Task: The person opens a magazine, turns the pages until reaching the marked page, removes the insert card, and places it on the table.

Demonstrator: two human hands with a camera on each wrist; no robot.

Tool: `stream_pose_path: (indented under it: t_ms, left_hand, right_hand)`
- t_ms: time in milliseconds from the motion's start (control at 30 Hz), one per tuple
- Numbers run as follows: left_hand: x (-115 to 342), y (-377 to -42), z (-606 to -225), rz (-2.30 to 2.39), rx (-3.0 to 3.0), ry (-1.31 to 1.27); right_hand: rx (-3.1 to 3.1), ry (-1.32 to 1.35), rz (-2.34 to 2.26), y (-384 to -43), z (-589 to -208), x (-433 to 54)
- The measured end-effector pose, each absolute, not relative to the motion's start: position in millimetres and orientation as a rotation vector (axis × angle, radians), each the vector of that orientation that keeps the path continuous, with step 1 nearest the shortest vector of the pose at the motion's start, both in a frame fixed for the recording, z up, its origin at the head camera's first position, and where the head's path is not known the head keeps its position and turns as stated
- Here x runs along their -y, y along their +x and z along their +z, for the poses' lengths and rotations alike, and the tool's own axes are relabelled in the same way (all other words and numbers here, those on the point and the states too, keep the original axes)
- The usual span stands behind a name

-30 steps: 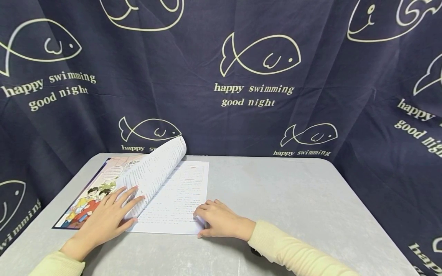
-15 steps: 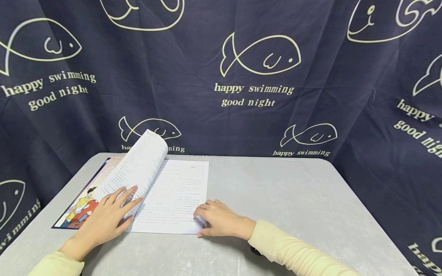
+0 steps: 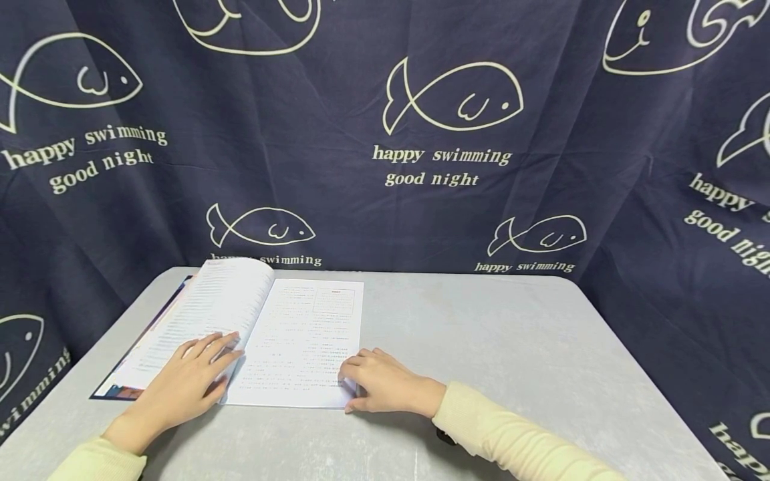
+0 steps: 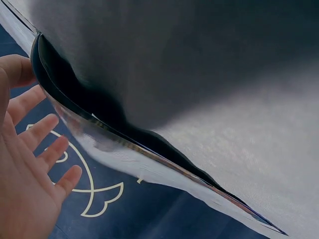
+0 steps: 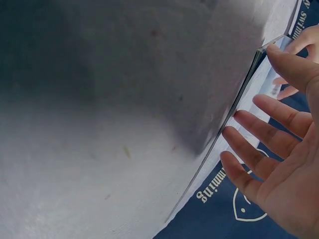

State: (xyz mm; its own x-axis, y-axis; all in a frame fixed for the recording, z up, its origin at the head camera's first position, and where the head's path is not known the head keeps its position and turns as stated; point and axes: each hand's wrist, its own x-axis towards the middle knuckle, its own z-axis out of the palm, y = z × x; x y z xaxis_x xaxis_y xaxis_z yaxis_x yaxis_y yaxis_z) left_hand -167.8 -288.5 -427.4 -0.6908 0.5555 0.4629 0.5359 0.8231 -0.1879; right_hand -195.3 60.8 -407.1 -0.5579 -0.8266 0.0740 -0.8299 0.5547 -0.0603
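A thin softcover book (image 3: 295,334) lies spread on the left half of the table. My left hand (image 3: 189,381) rests with extended fingers on the lower part of the left-hand page (image 3: 198,300), close to the fold. That page bulges near the spine and covers most of a coloured picture page (image 3: 129,393), whose lower strip still shows. At the lower right corner, my right hand (image 3: 388,382) rests on the page edge, thumb at the corner. In the right wrist view the right hand (image 5: 279,149) has its fingers spread along the book's edge (image 5: 219,130).
A grey table (image 3: 481,347) with rounded far corners carries the book. Behind and on both sides hangs a dark blue curtain (image 3: 337,133) with fish drawings and lettering. Pale yellow sleeves (image 3: 499,431) cover both forearms.
The raised pages have swung over to the left and come down, covering most of the coloured picture. My left hand has shifted slightly; the right hand stays in place.
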Motion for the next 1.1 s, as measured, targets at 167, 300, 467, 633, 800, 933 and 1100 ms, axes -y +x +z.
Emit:
stream_pose_path:
  t_ms: [167,300,467,633,800,933,1100]
  left_hand:
    - [287.2,-165.8,-425.9,0.046,2.52,-0.788]
    - [285.1,-164.1,-424.3,0.048,2.563,-0.765]
    - [282.2,-162.1,-422.9,0.034,2.591,-0.753]
    - [279.3,-160.0,-422.5,0.013,2.599,-0.744]
    - [279.7,-159.9,-424.0,0.014,2.617,-0.733]
    - [280.5,-160.7,-425.6,0.018,2.614,-0.737]
    - [279.8,-160.3,-425.1,0.021,2.623,-0.735]
  right_hand:
    - [2.736,1.469,0.142,-195.5,-407.0,-61.2]
    - [2.733,1.474,0.152,-195.5,-406.4,-61.3]
    - [2.739,1.473,0.147,-195.0,-405.4,-60.8]
    - [2.733,1.492,0.157,-195.0,-404.5,-60.8]
    - [2.7,1.52,0.188,-196.0,-404.3,-61.1]
    - [2.672,1.537,0.211,-196.6,-405.0,-61.3]
    - [2.624,1.561,0.212,-197.0,-406.3,-61.7]
